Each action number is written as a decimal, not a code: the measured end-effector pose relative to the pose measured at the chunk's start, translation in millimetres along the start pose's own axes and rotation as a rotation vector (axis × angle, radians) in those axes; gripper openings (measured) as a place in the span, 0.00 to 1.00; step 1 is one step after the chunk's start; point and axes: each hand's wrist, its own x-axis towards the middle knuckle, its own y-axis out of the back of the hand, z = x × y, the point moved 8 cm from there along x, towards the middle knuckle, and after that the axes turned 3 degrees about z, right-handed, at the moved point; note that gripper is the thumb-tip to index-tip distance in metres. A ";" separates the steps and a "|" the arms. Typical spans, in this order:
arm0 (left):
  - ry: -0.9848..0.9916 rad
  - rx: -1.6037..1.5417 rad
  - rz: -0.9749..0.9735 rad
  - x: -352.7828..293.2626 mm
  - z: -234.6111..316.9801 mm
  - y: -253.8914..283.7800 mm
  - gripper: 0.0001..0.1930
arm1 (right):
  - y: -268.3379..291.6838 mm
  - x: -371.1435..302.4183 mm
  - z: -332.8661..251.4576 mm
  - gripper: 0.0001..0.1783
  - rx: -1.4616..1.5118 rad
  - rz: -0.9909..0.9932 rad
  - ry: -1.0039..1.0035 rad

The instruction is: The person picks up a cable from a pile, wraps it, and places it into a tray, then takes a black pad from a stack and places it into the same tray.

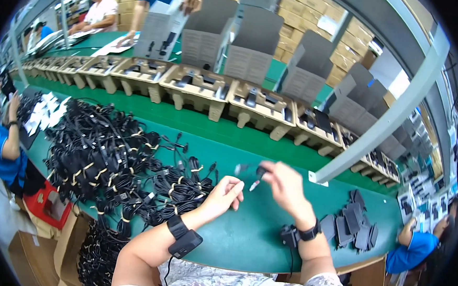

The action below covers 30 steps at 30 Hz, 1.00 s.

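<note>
Over the green table, my right hand [285, 187] is closed, with its fingertips on a small black cable [261, 172] that is partly smeared by motion. Below the fingertips dangles a pale connector tip [254, 185] with a touch of red. My left hand [224, 197] is just to the left, thumb pressed against its fingers; what it pinches, if anything, cannot be made out. Close to it lies a large heap of black cables [94, 156], bundled with tan ties. Several flat dark grey pieces [351, 224] are piled right of my right forearm.
A row of brown moulded trays [196, 86] holding black parts runs along the far side, with open grey boxes [253, 42] behind. A grey metal post [382, 126] slants at the right. Co-workers in blue [1, 142] are around. Below the table's left edge sits a carton of cables [99, 255].
</note>
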 end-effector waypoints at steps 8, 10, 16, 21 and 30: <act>-0.034 0.128 -0.037 15.7 -6.6 2.2 0.14 | 93.1 67.1 156.9 0.13 -0.570 0.421 -0.210; -0.031 0.152 -0.042 14.1 -6.9 4.2 0.14 | 92.5 89.7 183.1 0.13 -0.764 0.286 -0.264; -0.048 0.118 -0.024 18.6 -8.1 7.0 0.15 | 62.0 128.6 229.8 0.09 -1.105 0.045 -0.175; -0.040 0.101 -0.027 24.0 -10.5 9.1 0.15 | 27.7 140.0 241.7 0.06 -1.220 -0.163 -0.006; 0.039 0.120 -0.032 30.0 -10.7 12.5 0.14 | -7.8 149.9 298.3 0.08 -1.072 -0.435 -0.314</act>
